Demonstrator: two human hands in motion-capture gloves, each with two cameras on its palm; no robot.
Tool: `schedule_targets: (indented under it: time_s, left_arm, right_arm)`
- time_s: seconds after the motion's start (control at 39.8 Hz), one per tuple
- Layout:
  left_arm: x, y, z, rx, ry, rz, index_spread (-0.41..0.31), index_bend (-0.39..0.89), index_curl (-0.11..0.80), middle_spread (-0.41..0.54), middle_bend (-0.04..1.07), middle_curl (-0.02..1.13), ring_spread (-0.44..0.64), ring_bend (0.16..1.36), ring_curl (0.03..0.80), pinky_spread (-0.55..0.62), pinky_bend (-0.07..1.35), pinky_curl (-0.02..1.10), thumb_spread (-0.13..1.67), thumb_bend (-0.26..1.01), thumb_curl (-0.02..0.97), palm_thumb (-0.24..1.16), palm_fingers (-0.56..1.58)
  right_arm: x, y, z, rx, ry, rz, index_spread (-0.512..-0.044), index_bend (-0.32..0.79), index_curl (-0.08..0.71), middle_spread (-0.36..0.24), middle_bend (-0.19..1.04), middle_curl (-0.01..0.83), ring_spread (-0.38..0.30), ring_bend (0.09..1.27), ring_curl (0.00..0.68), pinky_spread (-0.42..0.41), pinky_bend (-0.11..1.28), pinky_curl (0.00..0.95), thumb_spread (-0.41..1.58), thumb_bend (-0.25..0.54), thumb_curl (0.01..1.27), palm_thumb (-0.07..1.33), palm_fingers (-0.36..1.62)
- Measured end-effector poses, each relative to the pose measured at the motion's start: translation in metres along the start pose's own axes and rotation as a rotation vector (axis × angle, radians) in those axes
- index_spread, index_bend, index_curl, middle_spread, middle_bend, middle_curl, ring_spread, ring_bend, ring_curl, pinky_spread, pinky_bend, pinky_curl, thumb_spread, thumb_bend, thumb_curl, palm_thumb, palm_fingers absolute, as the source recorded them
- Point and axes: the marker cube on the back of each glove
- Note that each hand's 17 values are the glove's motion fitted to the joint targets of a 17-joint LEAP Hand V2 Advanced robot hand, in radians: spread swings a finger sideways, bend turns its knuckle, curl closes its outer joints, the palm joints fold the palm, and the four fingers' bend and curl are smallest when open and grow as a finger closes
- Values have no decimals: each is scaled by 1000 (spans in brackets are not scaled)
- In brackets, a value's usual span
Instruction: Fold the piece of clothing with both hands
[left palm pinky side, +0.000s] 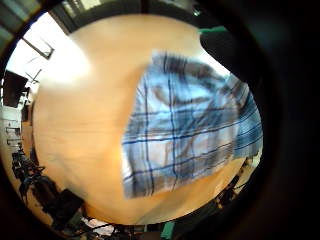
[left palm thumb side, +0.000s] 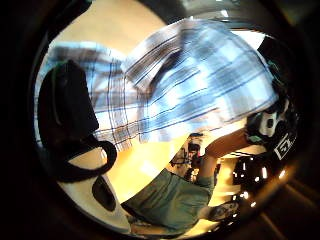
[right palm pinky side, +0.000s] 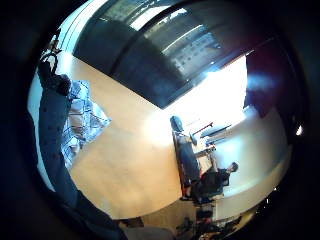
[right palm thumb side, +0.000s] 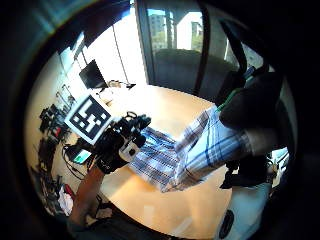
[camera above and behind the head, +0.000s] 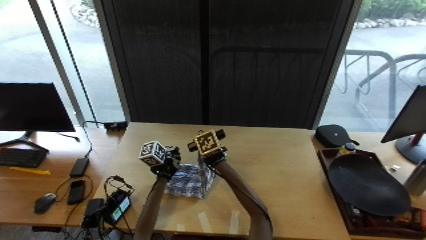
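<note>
A blue and white plaid garment (camera above and behind the head: 190, 182) hangs bunched between both hands, its lower part resting on the wooden table (camera above and behind the head: 286, 165). My left hand (camera above and behind the head: 165, 165) grips its left upper edge, and my right hand (camera above and behind the head: 212, 157) pinches the right upper edge close beside it. In the left little finger side palm view the plaid garment (left palm pinky side: 190, 125) spreads over the table below the palm. The left thumb (left palm thumb side: 70, 105) lies against the plaid garment (left palm thumb side: 200, 85). The right thumb side palm view shows the garment (right palm thumb side: 200, 150) stretched from my right fingers (right palm thumb side: 250, 100) to my left hand (right palm thumb side: 117, 142).
A black case (camera above and behind the head: 335, 134) lies at the table's far right corner. A tray with a black dish (camera above and behind the head: 366, 185) stands to the right. Cables and small devices (camera above and behind the head: 110, 205) sit at the table's left edge; a monitor (camera above and behind the head: 33, 107) and mouse (camera above and behind the head: 45, 201) are on the side desk.
</note>
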Motion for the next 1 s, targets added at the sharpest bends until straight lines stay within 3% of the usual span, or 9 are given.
schedule_targets:
  time_s: [0.1, 0.2, 0.33, 0.4, 0.43, 0.45, 0.53, 0.88, 1.0]
  left_arm:
    - [-6, -12, -54, 100, 71, -31, -105, 159, 377, 77, 208, 360, 305, 522, 328, 301, 514, 382, 1600, 102, 227, 310, 338]
    - [-25, -23, -99, 171, 50, -114, -105, 165, 380, 68, 203, 373, 287, 514, 330, 289, 504, 384, 1598, 125, 242, 345, 359]
    - [-23, -24, -148, 239, -43, -122, -110, 172, 384, 56, 201, 381, 268, 496, 327, 276, 481, 380, 1599, 160, 264, 398, 390]
    - [-19, -21, -160, 256, -92, -118, -111, 164, 384, 52, 201, 387, 262, 486, 325, 271, 470, 379, 1597, 174, 273, 417, 399]
    - [-18, -20, -162, 259, -100, -116, -111, 163, 383, 51, 199, 388, 261, 484, 325, 270, 467, 378, 1596, 178, 276, 421, 400]
    - [-17, -19, -164, 262, -106, -114, -111, 163, 384, 45, 201, 390, 259, 479, 324, 269, 463, 377, 1596, 181, 278, 425, 405]
    - [-12, -18, -164, 266, -120, -105, -111, 158, 382, 35, 202, 393, 256, 474, 322, 266, 450, 375, 1587, 185, 285, 428, 417]
    - [-3, -20, -125, 192, -391, -62, -115, 147, 367, 14, 194, 405, 237, 456, 318, 260, 421, 374, 1578, 207, 312, 450, 437]
    - [2, -21, -100, 131, -495, -27, -116, 156, 367, 11, 189, 408, 240, 447, 318, 276, 406, 374, 1578, 211, 319, 454, 416]
  right_arm:
    - [-22, 11, 4, -150, -33, -10, -343, 173, 378, -266, 155, 371, -285, 547, 433, -337, 593, 360, 740, -28, 642, 1022, 1171]
    - [-43, -5, 21, -103, -85, -12, -345, 171, 385, -274, 153, 367, -292, 535, 432, -343, 593, 361, 726, -28, 644, 1020, 1169]
    - [-76, -13, 48, -145, -266, 11, -347, 166, 390, -282, 151, 363, -294, 521, 432, -346, 605, 367, 687, -30, 652, 1015, 1173]
    - [-87, -13, 63, -182, -340, 39, -355, 66, 349, -282, 145, 358, -307, 552, 436, -349, 658, 378, 728, -42, 636, 983, 1117]
    - [-91, -13, 66, -199, -360, 48, -351, 153, 371, -284, 163, 363, -303, 527, 431, -350, 623, 368, 686, -24, 651, 1010, 1158]
    - [-94, -12, 69, -216, -381, 56, -354, 51, 337, -283, 142, 357, -308, 563, 439, -346, 670, 386, 761, -49, 625, 959, 1110]
    - [-107, -8, 81, -276, -462, 85, -349, 134, 342, -277, 155, 357, -311, 553, 432, -339, 653, 377, 804, -49, 605, 926, 1150]
    - [-68, 17, 99, -343, -583, 156, -334, 127, 336, -259, 179, 379, -307, 526, 423, -286, 602, 372, 924, -25, 553, 898, 1154]
    - [-20, 42, 79, -354, -500, 142, -329, 135, 341, -214, 151, 376, -243, 429, 404, -148, 529, 362, 1011, -14, 538, 897, 864]
